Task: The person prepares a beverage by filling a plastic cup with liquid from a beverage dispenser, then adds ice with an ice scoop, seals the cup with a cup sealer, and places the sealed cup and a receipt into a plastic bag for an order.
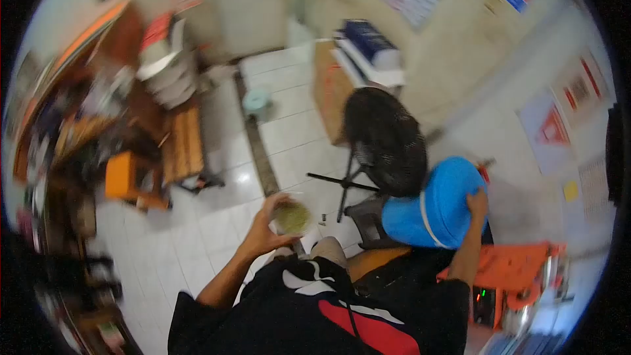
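Observation:
My left hand point(268, 223) is wrapped round a small round container point(293, 217) with greenish-yellow contents, held in front of my body. On the right, my right hand point(478, 204) rests on the lid of a large blue barrel-shaped cooler point(407, 220); its fingers are bent over the lid, and blur hides exactly how they grip. The cooler has a white band round it and appears tilted in this view. Just beyond it stands a black fan point(384, 141) on thin legs.
An orange stool point(125, 177) and a wooden bench point(182, 144) stand at the left. A pale blue bowl point(256, 101) sits on the tiled floor. Beyond the fan is a cardboard box point(325, 85). An orange-red machine point(513, 266) is at the lower right.

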A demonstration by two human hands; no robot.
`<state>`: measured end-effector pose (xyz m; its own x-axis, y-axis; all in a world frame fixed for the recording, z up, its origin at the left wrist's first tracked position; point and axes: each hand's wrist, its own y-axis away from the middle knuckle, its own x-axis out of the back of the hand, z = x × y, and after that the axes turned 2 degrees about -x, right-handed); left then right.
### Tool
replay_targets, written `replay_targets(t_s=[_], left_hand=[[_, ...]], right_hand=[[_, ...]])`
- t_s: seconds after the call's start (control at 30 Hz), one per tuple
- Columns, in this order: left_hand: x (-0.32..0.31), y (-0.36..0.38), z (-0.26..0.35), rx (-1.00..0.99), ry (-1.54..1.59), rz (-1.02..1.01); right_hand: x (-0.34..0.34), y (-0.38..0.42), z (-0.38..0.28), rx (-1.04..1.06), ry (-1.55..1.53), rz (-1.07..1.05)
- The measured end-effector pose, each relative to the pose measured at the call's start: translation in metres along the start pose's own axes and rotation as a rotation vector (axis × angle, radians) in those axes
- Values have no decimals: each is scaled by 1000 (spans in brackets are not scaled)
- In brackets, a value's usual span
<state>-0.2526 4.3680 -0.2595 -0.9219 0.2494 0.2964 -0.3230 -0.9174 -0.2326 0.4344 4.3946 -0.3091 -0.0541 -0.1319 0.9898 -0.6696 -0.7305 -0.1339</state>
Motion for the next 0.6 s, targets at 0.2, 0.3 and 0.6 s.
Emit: replay_targets(t_s=[0.2,0.3,0.6], left_hand=[[-19,-102,-6,106,144,-78],[-59,-130,-14,107,151,-70],[-154,-220,17,121,241,-228]], right_hand=[[26,-29,10,-75,-53,51],[73,-59,28,-144,-305,114],[-71,-113,-11,-198,-1584,530]])
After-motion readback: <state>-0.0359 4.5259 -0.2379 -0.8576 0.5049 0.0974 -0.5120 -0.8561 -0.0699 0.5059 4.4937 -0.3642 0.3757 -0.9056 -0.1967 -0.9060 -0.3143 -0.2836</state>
